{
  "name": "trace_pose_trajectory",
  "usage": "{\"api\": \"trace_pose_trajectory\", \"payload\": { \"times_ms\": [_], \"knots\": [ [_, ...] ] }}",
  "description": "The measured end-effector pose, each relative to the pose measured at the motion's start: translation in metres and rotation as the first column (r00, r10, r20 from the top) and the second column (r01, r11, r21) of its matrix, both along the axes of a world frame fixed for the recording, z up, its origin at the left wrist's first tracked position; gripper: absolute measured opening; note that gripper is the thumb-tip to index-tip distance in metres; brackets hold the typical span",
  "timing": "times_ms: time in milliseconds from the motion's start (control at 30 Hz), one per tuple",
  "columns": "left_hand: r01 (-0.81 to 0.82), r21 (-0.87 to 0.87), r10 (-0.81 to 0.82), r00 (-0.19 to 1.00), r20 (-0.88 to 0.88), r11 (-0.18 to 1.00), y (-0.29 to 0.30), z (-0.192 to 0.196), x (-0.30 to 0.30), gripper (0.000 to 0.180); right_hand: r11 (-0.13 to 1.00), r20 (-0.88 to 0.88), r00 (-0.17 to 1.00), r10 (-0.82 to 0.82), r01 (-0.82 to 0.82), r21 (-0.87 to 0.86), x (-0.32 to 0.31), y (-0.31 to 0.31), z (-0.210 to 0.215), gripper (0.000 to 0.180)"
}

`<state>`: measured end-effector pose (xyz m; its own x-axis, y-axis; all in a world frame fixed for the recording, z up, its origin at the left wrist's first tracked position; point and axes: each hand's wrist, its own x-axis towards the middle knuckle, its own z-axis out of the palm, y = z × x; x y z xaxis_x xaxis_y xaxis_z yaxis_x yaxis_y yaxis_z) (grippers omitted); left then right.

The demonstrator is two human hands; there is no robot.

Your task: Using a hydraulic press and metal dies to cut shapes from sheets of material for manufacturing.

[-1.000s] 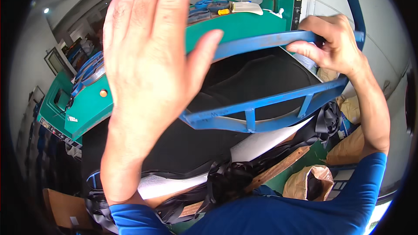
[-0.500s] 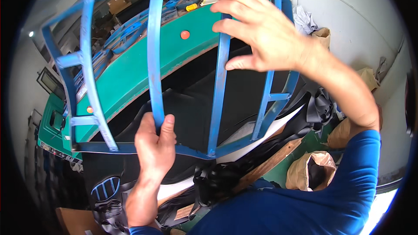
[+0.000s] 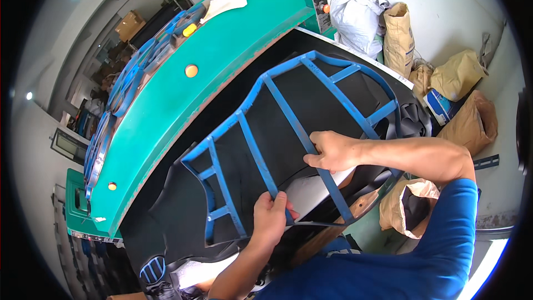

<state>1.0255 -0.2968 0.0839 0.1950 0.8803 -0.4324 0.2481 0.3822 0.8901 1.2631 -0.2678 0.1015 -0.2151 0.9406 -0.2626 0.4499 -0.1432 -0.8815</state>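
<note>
A large blue metal frame point(image 3: 256, 154) with several crossbars, shaped like a cutting die, hangs low over or rests on a black sheet point(image 3: 166, 211); which of the two I cannot tell. My left hand point(image 3: 269, 219) is closed round one crossbar near the frame's front edge. Farther right, my right hand point(image 3: 335, 151) grips another crossbar about midway along it. A much smaller blue barred frame point(image 3: 152, 269) lies on the sheet at the lower left.
Beyond the sheet stretches a green press beam point(image 3: 250, 28), with more blue frames point(image 3: 125, 86) and a yellow object point(image 3: 190, 30) on top. Paper sacks point(image 3: 398, 36) and a white bag point(image 3: 358, 16) stand along the right wall. An open paper sack point(image 3: 408, 205) is beside my right arm.
The big blue frame has come down and to the right, from raised before me to low over the black sheet. My right hand, earlier spread against a bar, has closed on one.
</note>
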Motion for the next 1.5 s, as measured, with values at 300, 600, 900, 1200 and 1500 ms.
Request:
{"api": "trace_pose_trajectory", "payload": {
  "times_ms": [300, 600, 900, 1200, 1500],
  "knots": [
    [-0.08, -0.052, 0.082, 0.995, 0.048, 0.995, 0.051, -0.022, 0.058, 0.021, 0.993, 0.055, 0.995, 0.088, -0.092, 0.072, 0.049, 0.084, -0.035, 0.035],
    [-0.04, -0.01, 0.039, 0.996, -0.085, 0.999, 0.092, -0.044, 0.078, 0.026, 0.996, 0.021, 0.999, 0.027, -0.029, 0.09, 0.062, 0.122, -0.054, 0.017],
    [0.079, 0.131, -0.053, 0.98, -0.194, 0.988, 0.091, -0.069, 0.077, 0.033, 0.996, 0.099, 0.993, -0.058, 0.05, 0.073, 0.054, 0.125, -0.06, 0.011],
    [0.026, 0.151, -0.004, 0.99, -0.14, 0.988, 0.097, -0.074, 0.08, 0.034, 0.971, -0.082, 0.987, -0.137, 0.15, 0.187, 0.049, 0.12, -0.078, 0.013],
    [-0.059, -0.003, 0.059, 0.994, 0.095, 0.998, 0.091, -0.06, 0.069, 0.023, 0.968, 0.223, 0.958, -0.18, 0.131, 0.216, 0.045, 0.118, -0.077, 0.037]
  ]
}}
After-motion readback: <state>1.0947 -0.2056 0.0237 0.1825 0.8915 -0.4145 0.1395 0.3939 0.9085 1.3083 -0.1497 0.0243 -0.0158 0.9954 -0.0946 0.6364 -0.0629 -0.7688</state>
